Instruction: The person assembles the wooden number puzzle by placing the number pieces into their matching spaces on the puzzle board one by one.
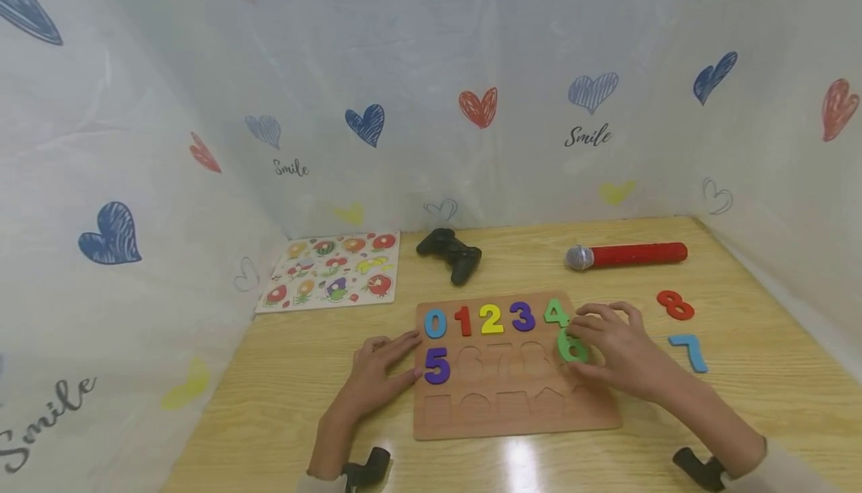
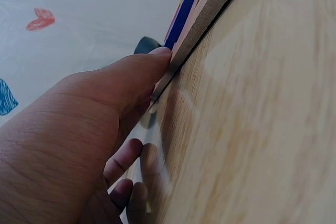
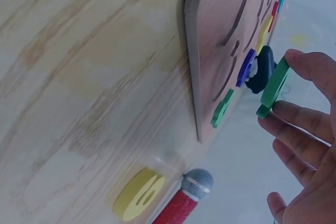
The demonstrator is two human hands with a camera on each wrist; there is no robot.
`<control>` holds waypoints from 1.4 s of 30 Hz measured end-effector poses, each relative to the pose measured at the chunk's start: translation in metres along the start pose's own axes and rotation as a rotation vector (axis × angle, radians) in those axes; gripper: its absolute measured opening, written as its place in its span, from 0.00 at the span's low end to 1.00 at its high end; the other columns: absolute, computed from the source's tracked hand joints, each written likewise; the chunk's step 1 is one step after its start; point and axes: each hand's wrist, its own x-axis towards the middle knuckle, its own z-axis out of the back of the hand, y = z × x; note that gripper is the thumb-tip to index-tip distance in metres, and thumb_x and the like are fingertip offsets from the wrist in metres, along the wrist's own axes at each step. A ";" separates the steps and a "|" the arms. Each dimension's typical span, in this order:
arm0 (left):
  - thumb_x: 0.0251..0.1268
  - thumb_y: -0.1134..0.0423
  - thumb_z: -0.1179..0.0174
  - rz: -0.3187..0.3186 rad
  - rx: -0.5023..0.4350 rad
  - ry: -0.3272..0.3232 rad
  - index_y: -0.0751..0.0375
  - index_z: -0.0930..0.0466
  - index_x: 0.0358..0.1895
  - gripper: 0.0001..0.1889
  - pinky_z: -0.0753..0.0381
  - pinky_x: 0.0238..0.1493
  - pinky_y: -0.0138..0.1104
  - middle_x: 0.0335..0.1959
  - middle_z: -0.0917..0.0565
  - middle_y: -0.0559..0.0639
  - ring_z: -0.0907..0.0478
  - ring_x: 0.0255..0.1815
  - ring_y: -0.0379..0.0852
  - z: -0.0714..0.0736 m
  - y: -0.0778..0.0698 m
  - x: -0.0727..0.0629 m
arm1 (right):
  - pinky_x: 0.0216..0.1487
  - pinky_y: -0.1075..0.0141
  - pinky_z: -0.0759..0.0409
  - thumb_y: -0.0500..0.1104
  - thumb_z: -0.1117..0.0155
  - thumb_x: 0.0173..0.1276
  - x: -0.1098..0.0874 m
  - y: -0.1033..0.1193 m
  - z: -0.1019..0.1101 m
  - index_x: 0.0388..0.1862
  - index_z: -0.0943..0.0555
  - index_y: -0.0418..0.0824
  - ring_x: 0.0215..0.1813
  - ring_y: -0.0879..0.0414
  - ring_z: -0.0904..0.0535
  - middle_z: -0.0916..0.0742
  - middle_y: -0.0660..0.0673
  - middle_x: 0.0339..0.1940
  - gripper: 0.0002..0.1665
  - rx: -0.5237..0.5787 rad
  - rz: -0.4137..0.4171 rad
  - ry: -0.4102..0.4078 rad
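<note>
My right hand [image 1: 616, 347] pinches a green number 6 [image 3: 274, 87] between thumb and fingertips, above the right part of a wooden number board [image 1: 515, 422]. With its thumb and a fingertip, my left hand [image 1: 380, 373] touches the board's left edge; its other fingers are loosely bent. In the board's top row lie a blue 0 [image 1: 435, 313], red 1 [image 1: 463, 321], yellow 2 [image 1: 491, 328], purple 3 [image 1: 522, 316] and green 4 [image 1: 555, 313]. A purple 5 [image 1: 436, 375] sits at the left of the second row, beside hollow number recesses.
Right of the board lie a red 8 [image 1: 676, 305] and a blue 7 [image 1: 694, 352]. A yellow piece [image 3: 128, 203] shows in the right wrist view. Behind are a red microphone [image 1: 633, 255], a black game controller [image 1: 450, 253] and a fruit board [image 1: 350, 300].
</note>
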 end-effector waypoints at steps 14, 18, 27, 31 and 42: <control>0.67 0.43 0.37 0.011 -0.019 0.020 0.44 0.26 0.70 0.30 0.45 0.61 0.58 0.73 0.30 0.39 0.38 0.62 0.51 0.001 -0.003 0.000 | 0.59 0.36 0.44 0.53 0.21 0.54 0.013 0.018 -0.004 0.48 0.13 0.43 0.60 0.44 0.26 0.12 0.47 0.49 0.24 -0.012 0.013 0.040; 0.67 0.42 0.38 0.021 -0.027 0.037 0.43 0.27 0.71 0.30 0.45 0.61 0.57 0.73 0.31 0.38 0.38 0.63 0.50 0.002 -0.003 0.001 | 0.58 0.37 0.44 0.52 0.21 0.53 0.017 0.021 -0.007 0.48 0.14 0.43 0.61 0.43 0.27 0.12 0.48 0.49 0.25 -0.013 0.040 0.026; 0.66 0.41 0.38 0.027 -0.029 0.041 0.42 0.26 0.71 0.30 0.44 0.61 0.56 0.73 0.31 0.37 0.39 0.64 0.51 0.002 -0.003 0.001 | 0.60 0.37 0.44 0.54 0.20 0.53 0.024 0.030 -0.013 0.49 0.14 0.43 0.61 0.46 0.27 0.12 0.49 0.48 0.27 -0.017 0.013 0.072; 0.66 0.41 0.38 0.028 -0.033 0.038 0.41 0.26 0.71 0.30 0.44 0.61 0.56 0.73 0.31 0.36 0.39 0.64 0.51 0.002 -0.002 0.001 | 0.60 0.37 0.45 0.53 0.21 0.54 0.027 0.036 -0.015 0.49 0.14 0.43 0.60 0.46 0.27 0.12 0.49 0.47 0.26 0.005 0.019 0.062; 0.66 0.41 0.38 0.041 -0.027 0.036 0.40 0.26 0.70 0.29 0.44 0.61 0.55 0.73 0.31 0.35 0.39 0.62 0.48 0.002 -0.001 0.000 | 0.63 0.37 0.46 0.53 0.22 0.56 0.034 0.048 -0.025 0.48 0.14 0.42 0.62 0.45 0.27 0.13 0.50 0.47 0.24 0.048 0.038 0.081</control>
